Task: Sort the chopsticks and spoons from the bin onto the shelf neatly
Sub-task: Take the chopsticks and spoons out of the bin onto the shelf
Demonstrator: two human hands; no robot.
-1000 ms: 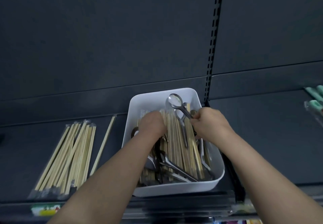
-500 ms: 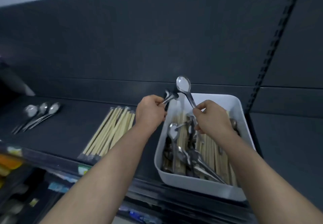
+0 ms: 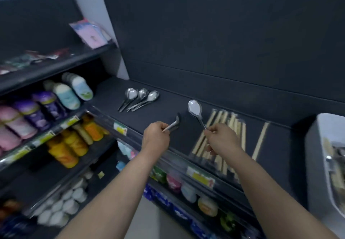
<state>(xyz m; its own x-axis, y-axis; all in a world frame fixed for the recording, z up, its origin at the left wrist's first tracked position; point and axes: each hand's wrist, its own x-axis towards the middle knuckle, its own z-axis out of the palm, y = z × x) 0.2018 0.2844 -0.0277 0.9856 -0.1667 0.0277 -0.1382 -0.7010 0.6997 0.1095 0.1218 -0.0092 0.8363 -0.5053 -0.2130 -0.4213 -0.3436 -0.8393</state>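
My left hand [image 3: 156, 135] grips a metal spoon [image 3: 175, 124] by its handle, the bowl edge-on above the dark shelf [image 3: 173, 102]. My right hand [image 3: 221, 139] pinches a second spoon [image 3: 195, 109] upright, bowl up and facing me. Three spoons [image 3: 140, 98] lie side by side further left on the shelf. A pile of bamboo chopsticks [image 3: 220, 138] lies under and right of my right hand, one loose chopstick [image 3: 260, 141] beside it. The white bin [image 3: 317, 145] sits at the far right with cutlery inside, cut off by the frame edge.
A second shelving unit on the left carries pastel and purple packs [image 3: 46, 104], orange packs [image 3: 74, 141] and white cups [image 3: 61, 207]. Lower shelves below the cutlery shelf hold coloured packets [image 3: 188, 188]. Price tags [image 3: 120, 128] line the shelf's front edge.
Both hands lifted a spoon each out of the bin and carried them left over the shelf. My view swung left, so the bin now sits at the right edge.
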